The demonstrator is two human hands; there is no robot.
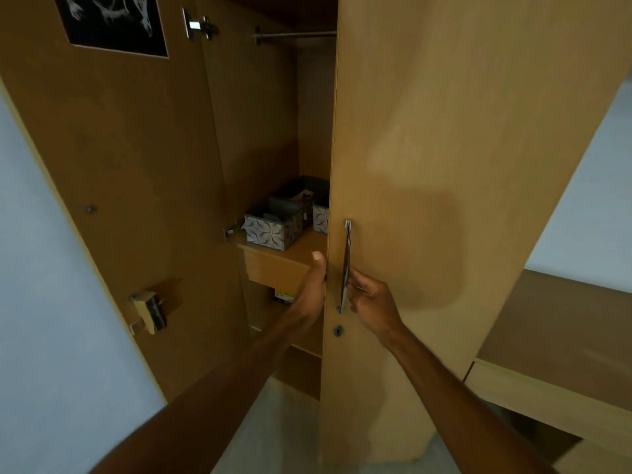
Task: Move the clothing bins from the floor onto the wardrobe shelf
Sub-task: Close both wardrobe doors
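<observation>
Right hand at the metal door handle, fingers curled in behind the bar, thumb on the near side; a loose grip on the handle. Left hand on the free edge of the same wardrobe door, thumb up along the edge, the other fingers hidden behind the panel, so clasping the edge (how tightly, cannot tell). Keyhole just below the handle. The door stands part open, covering the right side of the wardrobe. Through the gap: the wardrobe shelf with patterned grey fabric clothing bins on it, front bin near the shelf's front edge, a darker one behind it, a third partly hidden by the door. Hanging rail up top. Left door swung wide open, dark picture stuck on its inner face.
</observation>
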